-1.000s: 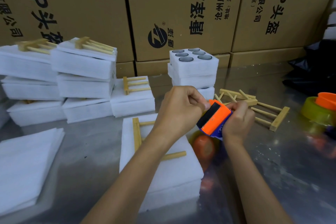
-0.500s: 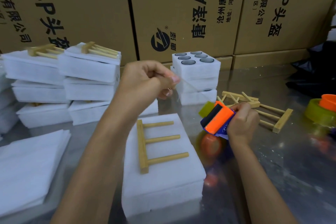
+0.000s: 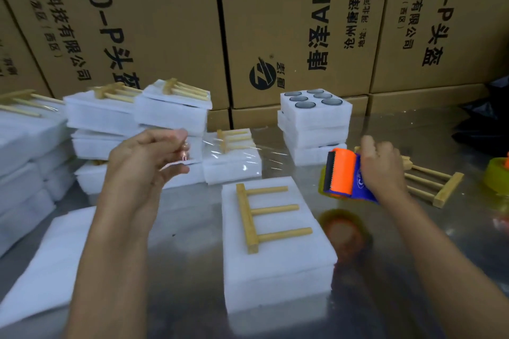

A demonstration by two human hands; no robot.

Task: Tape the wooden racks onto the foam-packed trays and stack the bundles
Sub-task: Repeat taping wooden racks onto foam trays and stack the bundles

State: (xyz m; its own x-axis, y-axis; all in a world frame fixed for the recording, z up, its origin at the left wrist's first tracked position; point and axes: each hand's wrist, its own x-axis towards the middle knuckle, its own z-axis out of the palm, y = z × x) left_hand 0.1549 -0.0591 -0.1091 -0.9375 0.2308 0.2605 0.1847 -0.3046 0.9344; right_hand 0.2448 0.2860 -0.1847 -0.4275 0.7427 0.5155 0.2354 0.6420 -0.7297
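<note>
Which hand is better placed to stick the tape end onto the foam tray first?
Left hand: it pinches the free tape end. The right hand holds the dispenser.

We had the left hand (image 3: 148,157) pinching the end of the clear tape (image 3: 234,151), stretched over to the orange dispenser (image 3: 341,173) gripped in the right hand (image 3: 381,165). Wooden rack (image 3: 264,215) lay on the foam tray (image 3: 278,264) below, with taped bundles (image 3: 170,115) stacked behind
</note>
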